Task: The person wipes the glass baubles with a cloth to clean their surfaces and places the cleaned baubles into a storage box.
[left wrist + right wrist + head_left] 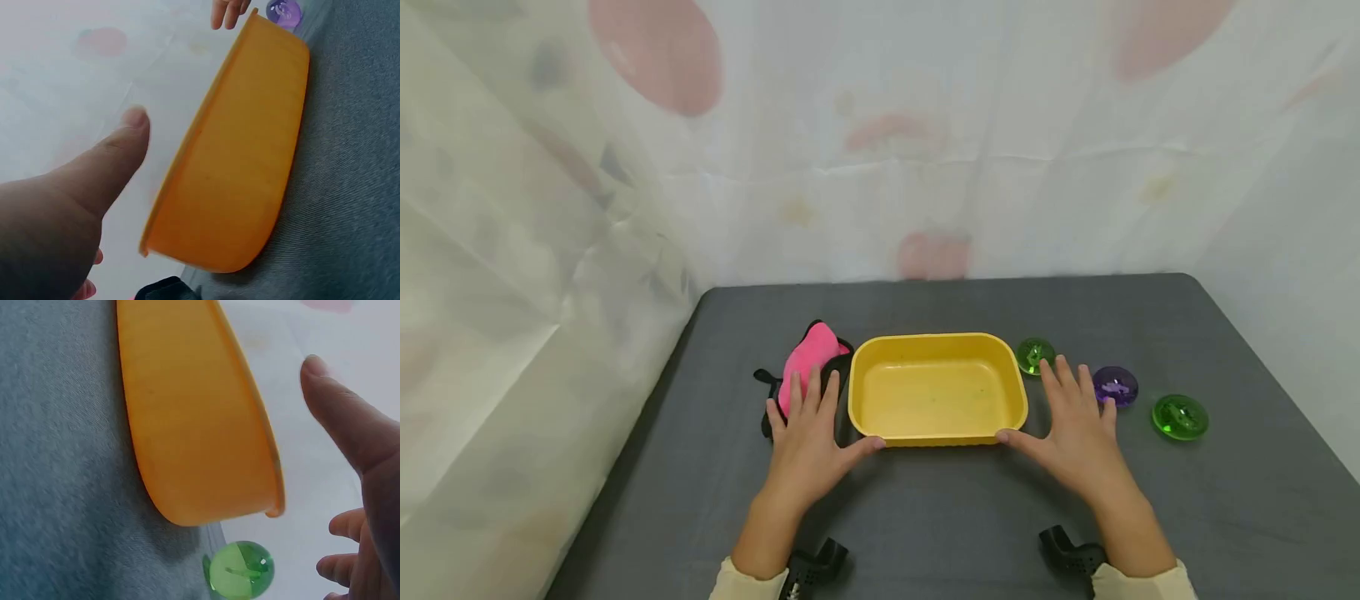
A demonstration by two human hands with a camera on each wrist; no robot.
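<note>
Head view, frame centre: both hands, left [806, 442] and right [1078, 429], lie flat and released, thumbs at the tub [937, 389]; it looks light, stiff, slick, best gripped under its end rims

We are finding no readable text, label, brand, number or sign in any view: nothing is showing on the yellow tub [937, 387] between our hands, nor on the things lying beside them.
</note>
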